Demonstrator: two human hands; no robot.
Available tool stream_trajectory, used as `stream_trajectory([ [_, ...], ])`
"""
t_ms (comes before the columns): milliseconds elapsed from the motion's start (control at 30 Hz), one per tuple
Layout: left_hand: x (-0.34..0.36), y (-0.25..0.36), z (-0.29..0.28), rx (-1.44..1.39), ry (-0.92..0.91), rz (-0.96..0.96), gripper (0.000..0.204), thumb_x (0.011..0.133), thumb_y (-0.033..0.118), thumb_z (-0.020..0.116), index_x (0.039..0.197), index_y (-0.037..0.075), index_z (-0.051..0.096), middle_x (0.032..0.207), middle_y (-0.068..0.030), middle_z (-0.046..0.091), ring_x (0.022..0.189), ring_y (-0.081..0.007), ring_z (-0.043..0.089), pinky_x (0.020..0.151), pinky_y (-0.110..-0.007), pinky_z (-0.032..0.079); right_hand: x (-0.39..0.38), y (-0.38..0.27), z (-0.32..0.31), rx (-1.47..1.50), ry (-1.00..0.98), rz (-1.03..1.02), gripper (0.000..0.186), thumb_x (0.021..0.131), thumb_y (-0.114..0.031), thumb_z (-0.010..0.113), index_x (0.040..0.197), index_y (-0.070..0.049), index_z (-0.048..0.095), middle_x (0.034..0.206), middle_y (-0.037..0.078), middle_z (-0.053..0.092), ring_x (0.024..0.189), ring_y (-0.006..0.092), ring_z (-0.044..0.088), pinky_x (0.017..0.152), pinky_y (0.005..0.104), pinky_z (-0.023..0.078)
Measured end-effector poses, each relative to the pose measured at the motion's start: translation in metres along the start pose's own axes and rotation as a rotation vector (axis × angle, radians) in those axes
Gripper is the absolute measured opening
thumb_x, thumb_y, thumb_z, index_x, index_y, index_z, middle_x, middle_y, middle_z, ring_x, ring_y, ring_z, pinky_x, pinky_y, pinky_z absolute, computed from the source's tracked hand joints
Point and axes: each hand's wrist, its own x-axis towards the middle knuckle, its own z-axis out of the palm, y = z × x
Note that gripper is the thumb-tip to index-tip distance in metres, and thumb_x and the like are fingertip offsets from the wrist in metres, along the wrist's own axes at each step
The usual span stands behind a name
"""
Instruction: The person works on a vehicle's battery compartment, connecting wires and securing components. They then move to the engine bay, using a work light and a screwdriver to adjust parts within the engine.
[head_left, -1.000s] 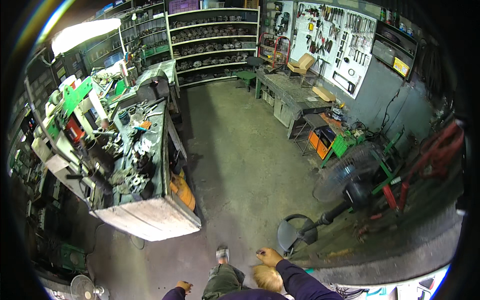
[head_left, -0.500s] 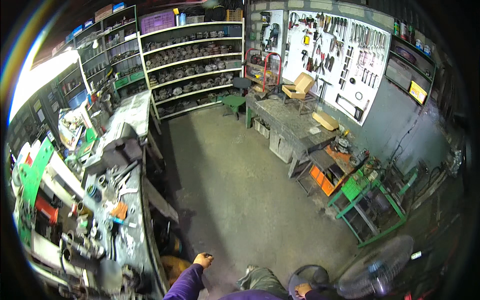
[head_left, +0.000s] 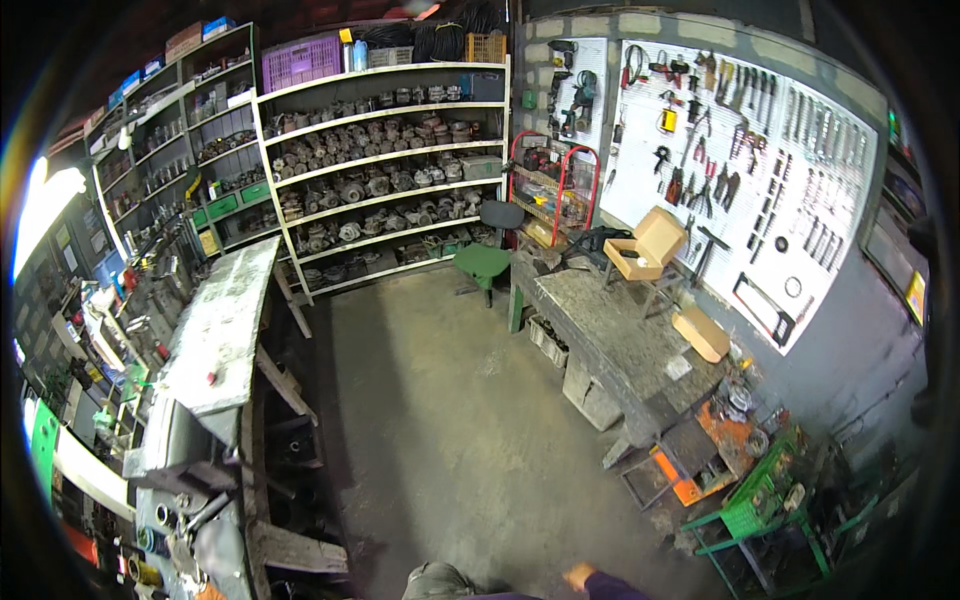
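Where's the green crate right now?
Head view, lower right: the green crate sits just below and right of the orange-sided stand, up and right from the right hand.

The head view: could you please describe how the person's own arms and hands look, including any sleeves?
Of the hands, only the bare, ungloved right hand shows, blurred, at the lower edge. A dark purple-blue fabric sleeve covers its forearm; I can make out no markings. The left hand and arm are out of view.

Right grip (head_left: 577, 576) blurred; trouser leg (head_left: 437, 582) cut by lower edge.
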Motion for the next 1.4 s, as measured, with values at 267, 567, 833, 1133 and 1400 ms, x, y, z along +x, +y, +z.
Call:
stream_trajectory([
  [267,0.277,0.121,-0.11,-0.074,-0.267,-0.126,0.025,0.082,0.037,0.076,0.1,0.019,0.077,0.094,-0.0044,0.079,0.088,-0.0297,0.076,0.075,-0.043,0.059,0.165,-0.008,-0.341,0.865,0.555,0.267,0.035,0.098,-0.03,0.067,0.118,-0.002,0.075,0.096,0.011,0.078,0.084,0.0222,0.071,0.077,0.0379,0.055],
  [567,0.653,0.339,-0.379,0.586,-0.09,0.568,0.025,0.08,0.031,0.073,0.099,0.018,0.082,0.1,-0.0124,0.08,0.1,-0.0318,0.077,0.082,-0.044,0.061,0.268,0.006,-0.461,1.209,0.104,0.644,0.034,0.11,-0.033,0.051,0.093,-0.019,0.077,0.074,0.004,0.068,0.067,0.0222,0.065,0.063,0.0376,0.052],
  [833,0.829,0.542,-0.499,-0.346,0.116,0.26,0.026,0.094,0.025,0.061,0.095,0.004,0.078,0.075,-0.0055,0.074,0.072,-0.0186,0.072,0.072,-0.036,0.058,0.453,0.07,-0.612,0.891,-0.21,0.552,0.023,0.092,-0.024,0.064,0.106,-0.015,0.08,0.09,0.013,0.076,0.086,0.0258,0.074,0.078,0.0442,0.057],
  [1133,0.941,0.438,-0.557,0.399,0.004,0.33,0.029,0.1,0.026,0.061,0.122,0.011,0.07,0.124,-0.0127,0.072,0.113,-0.0295,0.067,0.089,-0.051,0.055,0.642,0.055,-1.143,0.273,0.637,0.065,0.051,0.094,-0.047,0.065,0.122,-0.006,0.076,0.123,0.022,0.074,0.118,0.0411,0.068,0.103,0.0499,0.052],
  [1400,1.217,0.524,-0.645,-0.168,-0.384,-0.245,0.033,0.099,0.026,0.063,0.127,0.009,0.069,0.13,-0.0137,0.071,0.117,-0.0331,0.065,0.089,-0.055,0.055,0.694,0.062,-1.518,1.324,0.714,-0.177,0.022,0.102,-0.027,0.067,0.101,-0.006,0.071,0.089,0.004,0.072,0.075,0.0173,0.069,0.059,0.0321,0.051],
])
